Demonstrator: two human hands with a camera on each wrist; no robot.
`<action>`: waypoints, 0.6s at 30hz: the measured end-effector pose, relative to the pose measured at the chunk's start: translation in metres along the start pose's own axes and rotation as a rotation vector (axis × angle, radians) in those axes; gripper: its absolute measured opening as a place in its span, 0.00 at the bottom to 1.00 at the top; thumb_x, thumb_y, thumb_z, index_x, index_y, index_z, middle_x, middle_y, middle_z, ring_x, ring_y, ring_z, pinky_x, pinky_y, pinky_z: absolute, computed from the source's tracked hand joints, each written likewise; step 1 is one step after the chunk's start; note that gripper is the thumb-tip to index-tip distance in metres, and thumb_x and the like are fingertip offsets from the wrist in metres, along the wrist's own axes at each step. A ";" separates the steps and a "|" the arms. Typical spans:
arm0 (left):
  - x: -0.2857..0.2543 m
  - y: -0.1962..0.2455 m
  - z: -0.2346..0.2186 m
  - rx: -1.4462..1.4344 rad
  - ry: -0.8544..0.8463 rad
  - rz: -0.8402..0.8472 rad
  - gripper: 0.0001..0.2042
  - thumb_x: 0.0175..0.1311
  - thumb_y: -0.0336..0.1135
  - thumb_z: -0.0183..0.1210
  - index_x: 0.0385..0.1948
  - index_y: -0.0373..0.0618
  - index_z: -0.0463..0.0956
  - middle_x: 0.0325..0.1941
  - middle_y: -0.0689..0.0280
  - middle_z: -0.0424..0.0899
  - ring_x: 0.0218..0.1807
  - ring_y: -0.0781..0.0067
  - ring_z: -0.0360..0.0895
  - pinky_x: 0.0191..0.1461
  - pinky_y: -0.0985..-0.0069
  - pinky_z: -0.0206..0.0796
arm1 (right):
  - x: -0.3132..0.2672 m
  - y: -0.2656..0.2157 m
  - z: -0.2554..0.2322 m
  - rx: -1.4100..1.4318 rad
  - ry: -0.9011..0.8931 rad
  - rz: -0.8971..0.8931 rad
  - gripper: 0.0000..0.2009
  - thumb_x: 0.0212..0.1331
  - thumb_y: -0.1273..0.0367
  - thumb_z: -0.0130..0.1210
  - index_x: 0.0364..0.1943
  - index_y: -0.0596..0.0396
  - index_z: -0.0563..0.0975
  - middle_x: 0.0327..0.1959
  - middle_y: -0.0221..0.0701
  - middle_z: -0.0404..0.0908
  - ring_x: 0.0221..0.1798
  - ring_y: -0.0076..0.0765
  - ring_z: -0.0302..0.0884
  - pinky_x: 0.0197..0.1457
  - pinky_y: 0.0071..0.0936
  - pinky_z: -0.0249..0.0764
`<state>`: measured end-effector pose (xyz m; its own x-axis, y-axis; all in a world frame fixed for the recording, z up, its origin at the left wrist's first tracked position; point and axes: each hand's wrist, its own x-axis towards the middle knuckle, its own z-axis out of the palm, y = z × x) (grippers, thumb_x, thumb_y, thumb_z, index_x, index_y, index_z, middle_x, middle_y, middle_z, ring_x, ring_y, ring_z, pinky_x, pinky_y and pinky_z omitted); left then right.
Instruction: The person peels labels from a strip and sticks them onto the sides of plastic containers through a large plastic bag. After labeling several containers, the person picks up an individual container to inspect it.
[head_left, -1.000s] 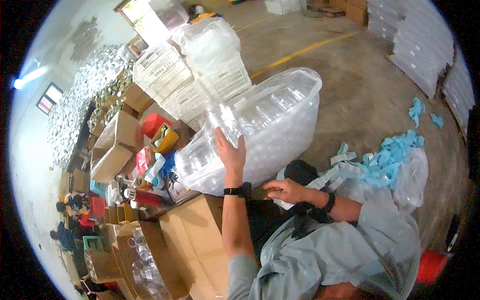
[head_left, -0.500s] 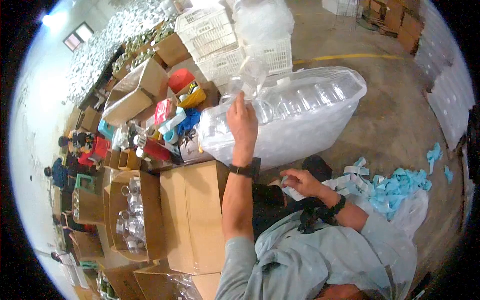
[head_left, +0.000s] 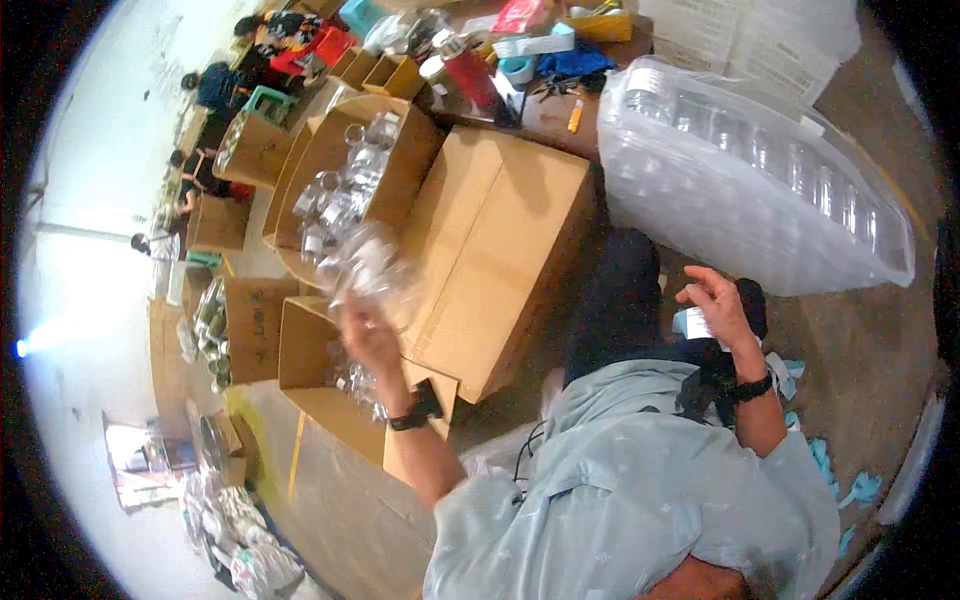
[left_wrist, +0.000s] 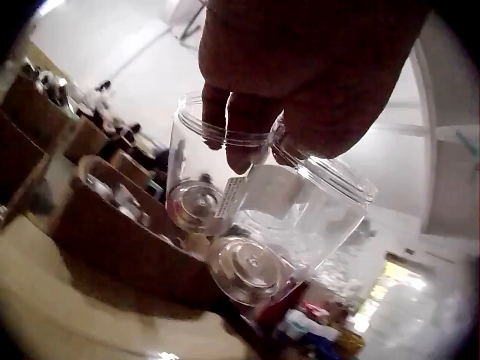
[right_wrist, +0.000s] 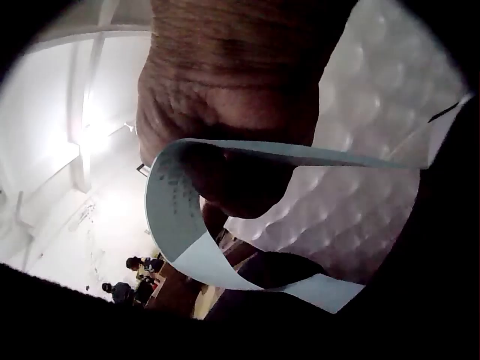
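In the head view my left hand [head_left: 372, 340] is raised over the open cartons, blurred. It grips a pair of clear plastic jars [head_left: 368, 272] by their mouths. In the left wrist view its fingers reach inside the threaded rims of the near jar [left_wrist: 300, 206] and the jar beside it [left_wrist: 202, 161], with a pale label on the near one. My right hand [head_left: 715, 305] is above my lap, fingers bent, holding a label strip [head_left: 692, 322]. In the right wrist view the pale strip [right_wrist: 176, 214] loops around the fingers, small print on its inner face.
Open cartons with clear jars [head_left: 345, 195] stand left of a closed carton [head_left: 490, 240]. A plastic-wrapped pack of jars [head_left: 740, 170] lies at the right. A red flask [head_left: 468, 75] and small tools sit on the bench. Blue strip scraps [head_left: 860, 488] litter the floor. People sit far left.
My left hand has swung from the wrapped pack leftwards to above the cartons, carrying the clear jars. The head view has turned left. My right hand stays near my lap.
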<state>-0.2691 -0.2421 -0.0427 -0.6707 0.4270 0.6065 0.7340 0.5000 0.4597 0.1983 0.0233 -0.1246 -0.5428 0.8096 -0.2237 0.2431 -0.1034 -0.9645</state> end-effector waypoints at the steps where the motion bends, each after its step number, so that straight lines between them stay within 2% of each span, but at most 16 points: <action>1: 0.006 -0.037 -0.024 0.178 0.014 -0.046 0.18 0.65 0.27 0.57 0.57 0.37 0.75 0.52 0.51 0.82 0.52 0.55 0.79 0.55 0.67 0.71 | 0.004 0.001 0.002 -0.001 -0.019 0.003 0.18 0.64 0.69 0.55 0.57 0.61 0.74 0.37 0.37 0.86 0.39 0.29 0.83 0.45 0.27 0.78; 3: 0.019 -0.099 -0.070 0.364 0.001 -0.128 0.23 0.66 0.34 0.57 0.62 0.35 0.69 0.57 0.47 0.78 0.59 0.50 0.74 0.62 0.63 0.66 | 0.012 -0.001 0.007 0.003 -0.043 0.005 0.19 0.64 0.68 0.55 0.57 0.62 0.74 0.37 0.38 0.86 0.40 0.30 0.83 0.47 0.27 0.77; 4: 0.019 -0.102 -0.083 0.370 0.003 -0.133 0.23 0.66 0.34 0.57 0.62 0.35 0.69 0.57 0.47 0.78 0.59 0.50 0.74 0.62 0.63 0.66 | 0.013 -0.003 0.009 0.002 -0.051 0.006 0.19 0.64 0.68 0.55 0.57 0.62 0.74 0.37 0.38 0.86 0.40 0.30 0.83 0.47 0.27 0.77; 6: 0.022 -0.108 -0.100 0.470 -0.063 -0.477 0.30 0.66 0.40 0.58 0.67 0.35 0.62 0.63 0.43 0.73 0.66 0.48 0.68 0.68 0.60 0.59 | 0.019 -0.008 0.016 -0.066 -0.097 -0.003 0.17 0.65 0.71 0.54 0.57 0.62 0.74 0.38 0.36 0.85 0.41 0.28 0.82 0.48 0.26 0.78; 7: 0.021 -0.104 -0.102 0.467 -0.066 -0.475 0.30 0.66 0.40 0.58 0.67 0.35 0.62 0.63 0.43 0.73 0.66 0.48 0.68 0.68 0.60 0.59 | 0.021 -0.007 0.020 -0.066 -0.092 -0.002 0.17 0.65 0.71 0.54 0.57 0.62 0.74 0.38 0.36 0.85 0.41 0.28 0.82 0.48 0.26 0.78; 9: 0.020 -0.093 -0.086 0.626 -0.369 -0.560 0.35 0.65 0.42 0.58 0.70 0.36 0.54 0.67 0.43 0.68 0.69 0.47 0.65 0.70 0.61 0.57 | 0.024 0.000 0.026 -0.028 -0.115 -0.039 0.17 0.65 0.71 0.54 0.57 0.63 0.74 0.39 0.36 0.85 0.42 0.28 0.82 0.48 0.27 0.78; 10: 0.000 -0.135 -0.064 0.465 -0.297 -0.240 0.35 0.65 0.42 0.58 0.70 0.36 0.55 0.67 0.42 0.68 0.69 0.47 0.66 0.70 0.61 0.57 | 0.025 -0.003 0.028 -0.027 -0.126 -0.006 0.17 0.65 0.70 0.54 0.57 0.63 0.74 0.40 0.36 0.85 0.42 0.28 0.83 0.48 0.27 0.78; 11: 0.005 -0.066 -0.043 0.353 -0.403 -0.397 0.34 0.65 0.38 0.58 0.71 0.37 0.54 0.66 0.43 0.69 0.68 0.47 0.68 0.69 0.63 0.60 | 0.027 0.012 0.031 0.018 -0.116 -0.039 0.18 0.65 0.70 0.55 0.57 0.61 0.74 0.40 0.35 0.85 0.41 0.27 0.83 0.48 0.26 0.78; 12: -0.009 -0.074 -0.007 0.123 -0.387 -0.350 0.33 0.65 0.33 0.58 0.70 0.37 0.55 0.66 0.43 0.70 0.66 0.47 0.71 0.66 0.61 0.64 | 0.019 -0.008 0.032 -0.068 -0.094 0.034 0.18 0.64 0.70 0.56 0.57 0.60 0.75 0.39 0.35 0.86 0.41 0.26 0.83 0.48 0.27 0.78; 13: -0.016 -0.027 0.016 0.140 -0.423 -0.338 0.33 0.64 0.30 0.59 0.70 0.38 0.55 0.64 0.44 0.73 0.61 0.48 0.75 0.63 0.60 0.67 | 0.021 -0.001 0.030 -0.134 -0.108 -0.028 0.19 0.62 0.66 0.58 0.55 0.58 0.76 0.40 0.37 0.87 0.41 0.30 0.85 0.48 0.29 0.78; 14: -0.023 -0.019 0.049 0.059 -0.441 -0.168 0.34 0.63 0.30 0.61 0.70 0.40 0.55 0.61 0.44 0.75 0.57 0.49 0.77 0.62 0.60 0.68 | 0.021 0.006 0.025 -0.106 -0.105 -0.113 0.19 0.61 0.64 0.58 0.54 0.58 0.77 0.39 0.38 0.87 0.40 0.31 0.85 0.47 0.29 0.78; 15: -0.025 0.012 0.079 -0.022 -0.475 -0.138 0.31 0.66 0.35 0.59 0.70 0.42 0.58 0.59 0.48 0.78 0.56 0.58 0.79 0.58 0.63 0.71 | 0.019 -0.001 0.020 -0.107 -0.108 -0.087 0.19 0.62 0.64 0.58 0.54 0.59 0.76 0.38 0.39 0.87 0.40 0.31 0.85 0.46 0.29 0.78; 17: -0.029 0.090 0.120 -0.391 -0.451 0.005 0.28 0.67 0.33 0.59 0.69 0.42 0.60 0.59 0.49 0.78 0.58 0.60 0.78 0.59 0.66 0.70 | 0.014 -0.001 0.015 -0.133 -0.103 -0.119 0.20 0.63 0.63 0.57 0.55 0.61 0.75 0.38 0.40 0.87 0.40 0.33 0.85 0.46 0.30 0.79; 18: -0.016 0.154 0.138 -0.455 -0.504 0.120 0.29 0.68 0.32 0.58 0.69 0.41 0.59 0.61 0.48 0.76 0.60 0.57 0.76 0.61 0.65 0.69 | 0.008 0.003 0.006 -0.115 -0.060 -0.126 0.20 0.63 0.63 0.56 0.55 0.61 0.75 0.38 0.39 0.87 0.40 0.33 0.86 0.46 0.30 0.79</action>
<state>-0.1602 -0.0680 -0.0710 -0.4685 0.8133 0.3451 0.7043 0.1080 0.7016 0.1897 0.0255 -0.1303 -0.6208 0.7756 -0.1138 0.2586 0.0656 -0.9637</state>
